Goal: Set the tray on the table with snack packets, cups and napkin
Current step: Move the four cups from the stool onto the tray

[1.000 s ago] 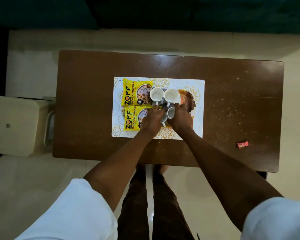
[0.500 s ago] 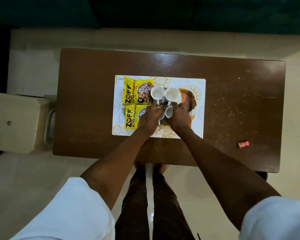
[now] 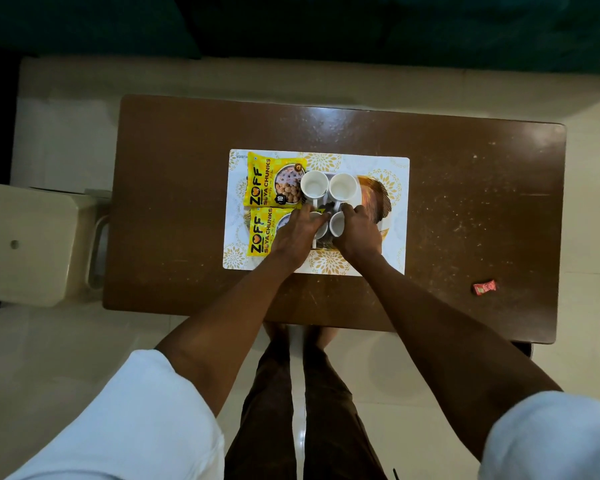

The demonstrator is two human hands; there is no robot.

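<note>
The left hand [image 3: 297, 235] covers the near-left white cup [image 3: 321, 229], grip not discernible; the right hand [image 3: 359, 233] curls round the near-right white cup [image 3: 336, 224]. Four cups [image 3: 314, 184] and two yellow snack packets [image 3: 274, 181] sit on one white, gold-patterned rectangular tray [image 3: 400, 216], on the brown wooden table [image 3: 174, 202].

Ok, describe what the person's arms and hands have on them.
Both arms wear white short sleeves, the left sleeve and right sleeve ending near the elbow, and the forearms are bare. The left hand and right hand are bare too: no gloves, watch or rings visible.
</note>
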